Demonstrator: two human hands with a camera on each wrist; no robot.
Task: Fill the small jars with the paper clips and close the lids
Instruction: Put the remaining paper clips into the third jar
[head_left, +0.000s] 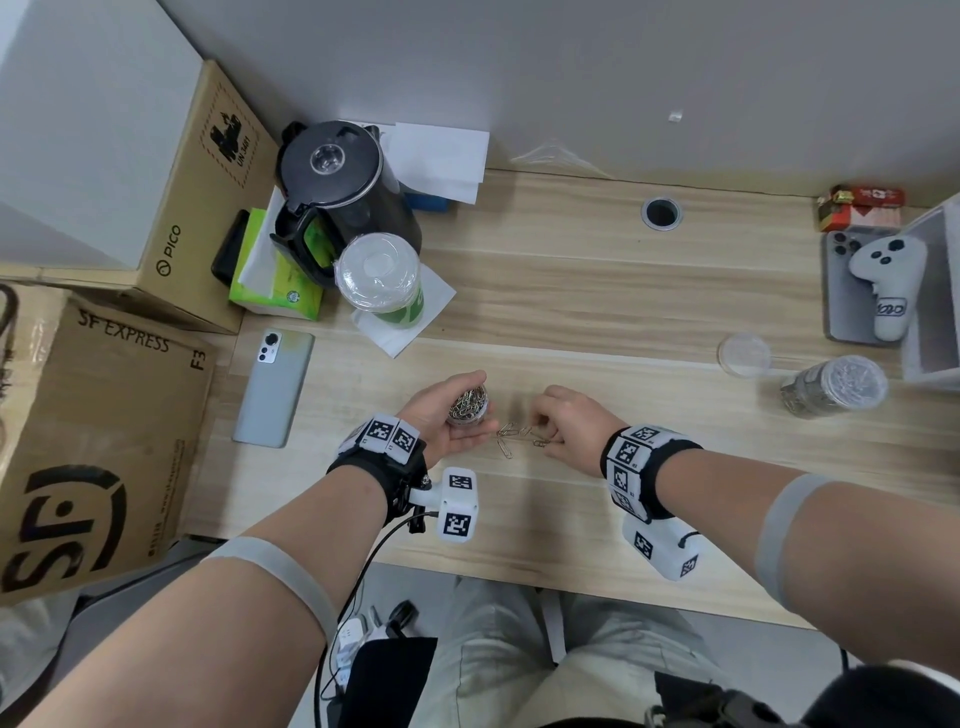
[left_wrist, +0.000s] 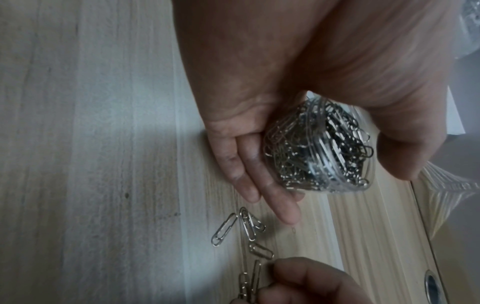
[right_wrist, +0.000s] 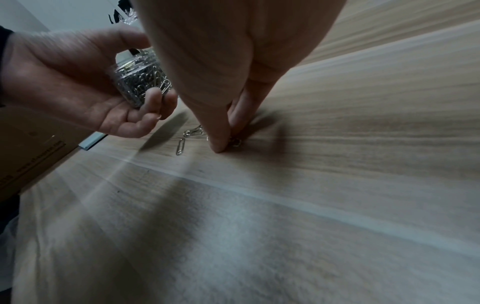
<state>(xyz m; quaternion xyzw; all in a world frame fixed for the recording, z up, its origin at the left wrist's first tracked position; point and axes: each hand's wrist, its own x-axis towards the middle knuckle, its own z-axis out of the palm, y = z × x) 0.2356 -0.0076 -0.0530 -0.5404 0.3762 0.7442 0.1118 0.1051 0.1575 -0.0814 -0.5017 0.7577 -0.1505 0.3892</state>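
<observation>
My left hand (head_left: 447, 415) grips a small clear jar (head_left: 469, 406) heaped with silver paper clips, mouth up and no lid on it; the jar (left_wrist: 317, 148) lies between thumb and fingers. Several loose paper clips (head_left: 511, 439) lie on the wooden desk just right of that hand. My right hand (head_left: 563, 423) reaches down among them, its thumb and fingertips (right_wrist: 221, 142) pinching a clip (right_wrist: 235, 141) against the desk. A second jar (head_left: 831, 387) full of clips stands closed at the right, with a loose clear lid (head_left: 744, 354) beside it.
A grey phone (head_left: 274, 387) lies left of my hands. A lidded plastic cup (head_left: 382, 280), a black kettle (head_left: 337, 192) and a tissue box (head_left: 270, 275) stand at the back left. Cardboard boxes (head_left: 93, 441) flank the desk's left side. A phone and white controller (head_left: 883, 280) sit far right.
</observation>
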